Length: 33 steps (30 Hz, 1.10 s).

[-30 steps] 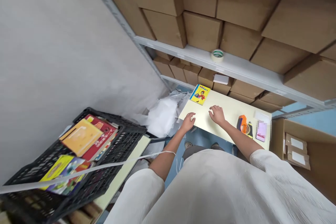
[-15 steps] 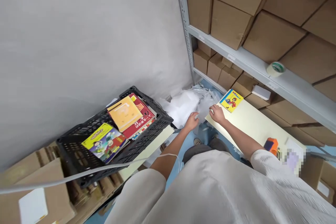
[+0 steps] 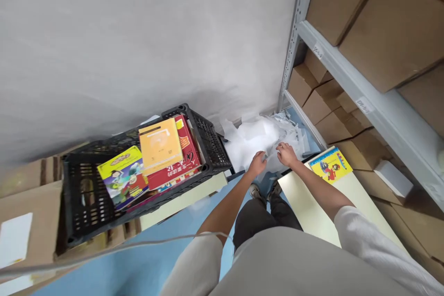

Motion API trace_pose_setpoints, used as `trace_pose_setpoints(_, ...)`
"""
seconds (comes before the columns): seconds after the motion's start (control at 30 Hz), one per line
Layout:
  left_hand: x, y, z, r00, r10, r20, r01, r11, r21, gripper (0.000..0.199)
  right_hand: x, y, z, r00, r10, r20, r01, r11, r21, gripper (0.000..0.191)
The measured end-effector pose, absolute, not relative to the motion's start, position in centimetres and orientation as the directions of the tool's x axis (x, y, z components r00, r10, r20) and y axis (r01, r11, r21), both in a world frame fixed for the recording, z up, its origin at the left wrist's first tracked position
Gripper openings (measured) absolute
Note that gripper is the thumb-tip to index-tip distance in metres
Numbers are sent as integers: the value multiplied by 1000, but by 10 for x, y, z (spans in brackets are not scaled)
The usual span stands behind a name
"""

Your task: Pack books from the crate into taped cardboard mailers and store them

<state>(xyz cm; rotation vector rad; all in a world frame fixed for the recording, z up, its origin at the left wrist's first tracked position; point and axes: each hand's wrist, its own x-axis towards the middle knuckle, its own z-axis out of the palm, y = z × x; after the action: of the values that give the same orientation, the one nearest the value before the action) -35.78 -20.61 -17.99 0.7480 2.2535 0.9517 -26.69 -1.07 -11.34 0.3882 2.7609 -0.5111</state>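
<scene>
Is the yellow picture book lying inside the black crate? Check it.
No, the yellow picture book lies on the cream tabletop, apart from the black crate.

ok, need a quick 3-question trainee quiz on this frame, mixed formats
1. True or false: both hands reach the white wrapping pile on the floor.
2. Multiple choice: the yellow picture book lies on A) the black crate, B) the cream table, C) the shelf.
3. Fill in: the orange book lies on top of the books in the black ____.

Key:
1. True: left hand and right hand are both at the pile; grip unclear.
2. B
3. crate
</scene>
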Motion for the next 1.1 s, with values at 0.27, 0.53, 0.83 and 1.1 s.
trace_pose_setpoints(0.27,-403,-181,-296,-707,543,-452,195,765,614,56,-340,11,-238,-903,19,-429,151,949,-276,41)
trace_pose_setpoints(0.53,-464,-173,-411,-717,487,-498,256,849,462,70,-396,21,-366,-890,-5,-455,130,956,-264,50)
trace_pose_setpoints(0.83,-483,-181,-468,-724,467,-507,229,856,463,95,-405,15,-428,-874,29,-485,183,944,-274,44)
trace_pose_setpoints(1.1,-433,-161,-367,-713,573,-404,347,789,508,84,-425,5,-364,-640,489,-593,769,423,-480,38)
